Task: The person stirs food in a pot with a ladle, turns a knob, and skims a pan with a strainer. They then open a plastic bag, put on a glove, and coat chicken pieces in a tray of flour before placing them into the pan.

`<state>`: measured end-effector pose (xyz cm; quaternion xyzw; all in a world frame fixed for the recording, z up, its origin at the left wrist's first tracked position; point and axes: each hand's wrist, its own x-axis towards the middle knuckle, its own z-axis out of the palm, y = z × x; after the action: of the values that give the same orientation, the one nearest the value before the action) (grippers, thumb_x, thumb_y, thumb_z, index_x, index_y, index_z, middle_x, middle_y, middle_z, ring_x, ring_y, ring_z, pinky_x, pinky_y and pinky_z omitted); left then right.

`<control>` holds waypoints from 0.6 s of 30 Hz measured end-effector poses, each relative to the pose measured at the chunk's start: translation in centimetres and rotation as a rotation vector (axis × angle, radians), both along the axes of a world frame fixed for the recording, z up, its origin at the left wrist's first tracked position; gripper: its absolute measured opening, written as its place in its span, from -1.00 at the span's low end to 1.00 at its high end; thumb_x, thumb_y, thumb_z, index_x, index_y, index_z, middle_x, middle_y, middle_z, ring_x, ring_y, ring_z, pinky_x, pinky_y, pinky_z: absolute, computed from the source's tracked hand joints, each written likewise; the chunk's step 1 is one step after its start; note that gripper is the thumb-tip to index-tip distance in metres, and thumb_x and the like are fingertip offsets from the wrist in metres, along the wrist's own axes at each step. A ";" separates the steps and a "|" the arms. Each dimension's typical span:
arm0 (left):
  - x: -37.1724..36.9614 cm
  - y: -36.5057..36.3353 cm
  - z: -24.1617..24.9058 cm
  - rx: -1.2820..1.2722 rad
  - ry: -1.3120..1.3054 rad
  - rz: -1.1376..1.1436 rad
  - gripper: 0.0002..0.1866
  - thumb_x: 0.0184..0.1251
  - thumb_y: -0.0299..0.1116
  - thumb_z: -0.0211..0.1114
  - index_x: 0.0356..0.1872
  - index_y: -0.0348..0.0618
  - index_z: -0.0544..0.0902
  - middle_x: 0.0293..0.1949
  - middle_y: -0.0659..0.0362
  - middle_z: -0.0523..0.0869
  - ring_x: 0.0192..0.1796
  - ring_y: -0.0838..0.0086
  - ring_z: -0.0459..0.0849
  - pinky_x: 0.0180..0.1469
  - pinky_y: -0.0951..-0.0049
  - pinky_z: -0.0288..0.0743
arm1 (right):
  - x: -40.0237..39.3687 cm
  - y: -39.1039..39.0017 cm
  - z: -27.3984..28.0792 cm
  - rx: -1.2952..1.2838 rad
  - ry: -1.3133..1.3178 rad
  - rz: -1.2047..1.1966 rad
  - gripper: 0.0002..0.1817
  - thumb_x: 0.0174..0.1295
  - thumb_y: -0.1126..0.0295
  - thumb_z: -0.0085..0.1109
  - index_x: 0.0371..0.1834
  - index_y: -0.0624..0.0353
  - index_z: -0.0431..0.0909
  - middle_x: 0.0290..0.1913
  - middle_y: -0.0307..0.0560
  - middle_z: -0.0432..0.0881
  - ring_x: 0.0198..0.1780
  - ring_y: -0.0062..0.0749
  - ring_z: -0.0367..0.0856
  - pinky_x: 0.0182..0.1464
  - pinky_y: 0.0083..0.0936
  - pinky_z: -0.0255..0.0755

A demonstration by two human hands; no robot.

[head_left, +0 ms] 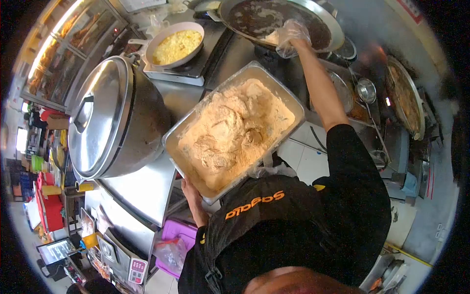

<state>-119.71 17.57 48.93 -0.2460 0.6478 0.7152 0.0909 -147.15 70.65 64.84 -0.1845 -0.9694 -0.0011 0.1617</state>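
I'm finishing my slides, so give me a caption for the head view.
Left hand gripping a tray of coated pieces, gloved right hand at a pan of dark liquid.

Stretched as a steel counter (142, 193) to the left of the left grip (192, 196), with a smooth, brightly shining stretch nearest that grip. Carried a large lidded pot (100, 117) directly on the steel, to the left of the left grip and a little ahead. Bore also, farther ahead of the left grip and to the left of the right grip (293, 36), a low flat cooker (188, 79). Showed lower down as pale tiled floor (308, 152), right of the left grip and nearer the body than the right one.
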 end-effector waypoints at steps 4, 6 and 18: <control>-0.2 -1.3 -3.4 0.145 -0.001 0.053 -0.62 0.38 -0.23 -0.12 0.01 -0.37 0.33 -0.10 -0.02 0.52 -0.13 0.31 0.56 -0.16 0.39 0.47 | 5.3 -3.8 4.9 0.113 0.040 0.173 -0.67 -0.06 0.12 0.09 -0.38 0.14 0.61 -0.34 0.11 0.60 -0.24 -0.05 0.58 -0.19 -0.25 0.45; -0.1 -1.1 -3.4 0.137 -0.016 0.087 -0.62 0.38 -0.22 -0.12 0.01 -0.36 0.33 -0.10 -0.01 0.52 -0.14 0.31 0.56 -0.17 0.39 0.48 | 8.6 -7.4 6.8 -0.115 0.130 0.170 -0.69 -0.05 0.09 0.13 -0.37 0.07 0.63 -0.35 0.00 0.62 -0.27 -0.20 0.59 -0.21 -0.37 0.45; -0.1 0.1 -0.6 0.074 0.004 0.047 -0.62 0.39 -0.22 -0.11 0.05 -0.33 0.32 -0.09 0.02 0.53 -0.13 0.31 0.57 -0.17 0.39 0.50 | 11.2 -12.0 -13.6 -0.029 -0.585 0.341 -0.60 -0.07 0.17 0.13 -0.14 0.08 0.48 -0.26 -0.03 0.57 -0.24 -0.21 0.53 -0.16 -0.43 0.42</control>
<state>-119.86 17.66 48.35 -0.2562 0.6151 0.7411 0.0821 -135.99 58.64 51.22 -0.0136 -0.9916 -0.0131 -0.1281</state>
